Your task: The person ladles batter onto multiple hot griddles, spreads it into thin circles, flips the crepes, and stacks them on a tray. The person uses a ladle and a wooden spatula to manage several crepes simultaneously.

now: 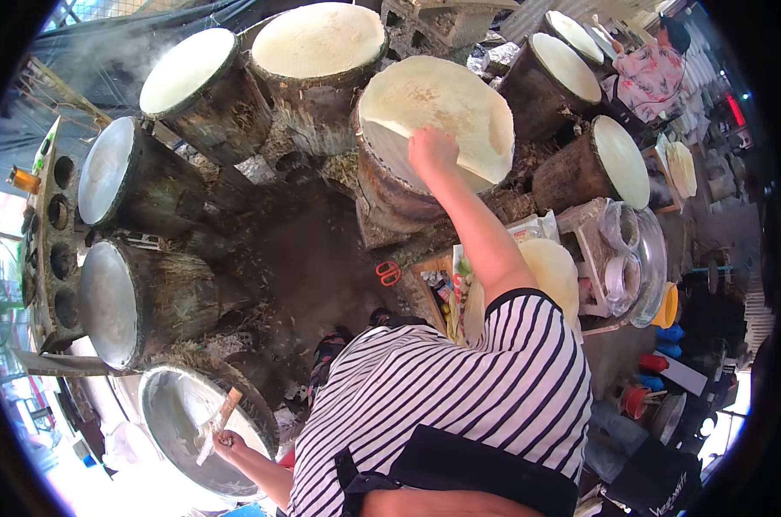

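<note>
On a round drum stove [390, 189] ahead of me lies a large, thin, pale flatbread sheet [446, 95]. My right hand [433, 155] is closed on its near edge, which is lifted and folded back. Grey cooking surface shows at the left under that edge. At lower left, my left hand [229, 445] is wrapped round a tool with a wooden handle [229, 407]; its pale, batter-coated end is partly hidden. This tool is above a wide metal basin [159, 385] with whitish batter inside.
Several more drum stoves surround me; one at the back [321, 39] bears a pale sheet, and one at left [110, 302] has a grey top. Finished-looking sheets [550, 271] lie by my right arm. Orange-handled scissors [388, 274] are nearby. Another person [653, 77] is at far right.
</note>
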